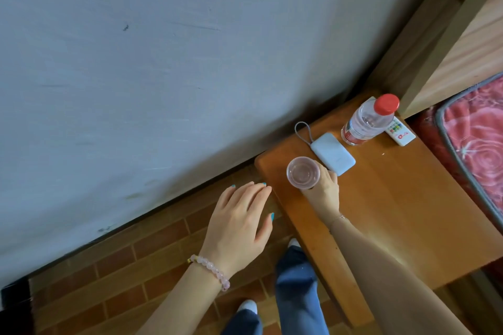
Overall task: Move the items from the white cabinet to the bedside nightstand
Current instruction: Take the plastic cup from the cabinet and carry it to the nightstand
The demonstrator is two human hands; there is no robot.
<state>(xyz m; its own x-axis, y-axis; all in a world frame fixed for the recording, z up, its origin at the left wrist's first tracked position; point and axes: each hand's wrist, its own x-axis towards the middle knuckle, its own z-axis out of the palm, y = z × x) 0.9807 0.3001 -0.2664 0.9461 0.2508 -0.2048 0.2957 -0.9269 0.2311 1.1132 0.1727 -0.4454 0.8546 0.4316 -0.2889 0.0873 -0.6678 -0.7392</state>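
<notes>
**Plastic cup held at the nightstand's near corner**

A wooden bedside nightstand (394, 212) stands against a scuffed grey wall (163, 62), with a bed's red rose-patterned cover (479, 144) along its far side. Three things crowd the back of the top: a white power bank (333, 153) with a looped grey strap, an upright clear water bottle (364, 122) with a red cap and water inside, and just behind the bottle a white remote control (401, 132). The right hand (324, 190) wraps its fingers round a clear plastic cup (303, 172), upright over the corner nearest the wall and just beside the power bank. Whether the cup's base touches the wood, or whether it holds any liquid, cannot be told. The left hand (239, 223), with a pink bead bracelet (211, 269) at the wrist, hangs flat with fingers relaxed over the brick-patterned floor (122, 280), near the nightstand's edge and holding nothing.
</notes>
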